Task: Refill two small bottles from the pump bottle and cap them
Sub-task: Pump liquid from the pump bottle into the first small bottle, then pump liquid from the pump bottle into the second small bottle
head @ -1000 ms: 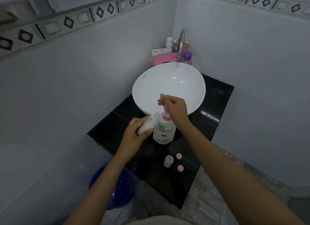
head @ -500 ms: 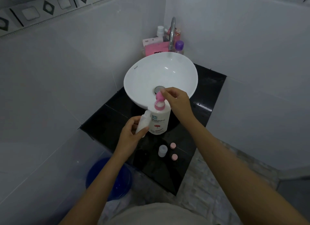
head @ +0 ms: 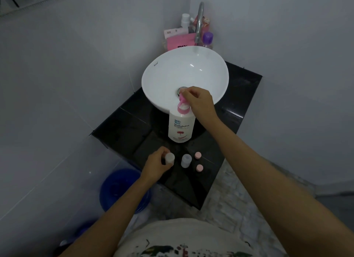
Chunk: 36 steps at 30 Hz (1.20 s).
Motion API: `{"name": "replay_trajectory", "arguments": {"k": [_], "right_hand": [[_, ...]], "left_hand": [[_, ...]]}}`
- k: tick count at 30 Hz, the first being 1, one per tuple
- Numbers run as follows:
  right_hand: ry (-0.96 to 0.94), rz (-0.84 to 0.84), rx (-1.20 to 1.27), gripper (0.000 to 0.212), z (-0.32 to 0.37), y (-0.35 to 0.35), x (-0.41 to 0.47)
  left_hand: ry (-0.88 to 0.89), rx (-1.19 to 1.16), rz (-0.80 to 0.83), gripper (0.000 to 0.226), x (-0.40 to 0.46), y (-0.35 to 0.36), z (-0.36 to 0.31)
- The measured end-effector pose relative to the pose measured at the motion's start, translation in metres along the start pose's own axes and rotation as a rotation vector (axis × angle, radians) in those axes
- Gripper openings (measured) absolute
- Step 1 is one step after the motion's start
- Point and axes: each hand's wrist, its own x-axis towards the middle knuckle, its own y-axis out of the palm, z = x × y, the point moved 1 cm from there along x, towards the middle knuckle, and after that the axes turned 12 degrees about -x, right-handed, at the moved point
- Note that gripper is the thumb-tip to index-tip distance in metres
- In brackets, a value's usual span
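A white pump bottle (head: 181, 127) with a pink pump head (head: 182, 101) stands upright on the black counter (head: 122, 126) in front of the basin. My right hand (head: 199, 101) holds the pump head from the right. My left hand (head: 156, 164) grips a small white uncapped bottle (head: 169, 157) that stands upright near the counter's front edge. Just right of it stands a second small uncapped bottle (head: 186, 160). Two pink caps (head: 197, 155) (head: 199, 167) lie to the right of that bottle.
A white round basin (head: 168, 72) sits on the counter, with a chrome tap (head: 199, 21) and several toiletries (head: 178, 40) behind it in the corner. White tiled walls close in on both sides. A blue bucket (head: 118, 187) stands on the floor at the lower left.
My left hand has lowered the small bottle from the pump spout down to the counter beside the other small bottle. My right hand has stayed on the pump head.
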Motion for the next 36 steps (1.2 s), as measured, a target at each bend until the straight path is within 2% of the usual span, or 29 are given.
{"name": "replay_trajectory", "arguments": {"k": [5,8,11,15,18,22,26,28,32,36], "right_hand": [[-0.015,-0.003,0.002,0.027,-0.001,0.000,0.001],[-0.016,-0.001,-0.002,0.028,0.000,0.000,0.001],[-0.017,0.001,0.002,0.027,0.000,0.000,0.001],[-0.015,0.006,-0.003,0.027,0.000,-0.001,0.002],[-0.014,0.003,-0.015,0.027,0.001,-0.001,0.002],[-0.010,0.007,-0.031,0.026,0.002,-0.002,0.002],[-0.002,0.015,-0.041,0.026,0.001,-0.003,0.003],[-0.005,0.013,-0.046,0.028,0.002,-0.002,0.005],[0.023,0.022,0.009,0.035,0.006,0.000,0.013],[0.037,0.097,0.051,0.029,0.008,0.004,0.019]], "left_hand": [[-0.003,0.012,0.022,0.032,0.004,0.001,0.002],[0.014,0.096,0.014,0.055,0.006,0.001,0.004],[0.143,0.198,-0.006,0.076,0.008,0.004,-0.006],[0.339,0.445,0.092,0.071,0.014,0.017,-0.032],[0.332,0.663,0.196,0.065,0.022,0.028,-0.040],[0.319,0.801,0.217,0.033,0.026,0.033,-0.046],[0.338,0.578,0.142,0.025,0.024,0.029,-0.042],[0.332,0.369,0.092,0.025,0.018,0.022,-0.047],[0.161,-0.176,0.073,0.026,0.006,0.001,-0.063],[0.151,-0.452,0.038,0.022,0.002,-0.024,-0.088]]}}
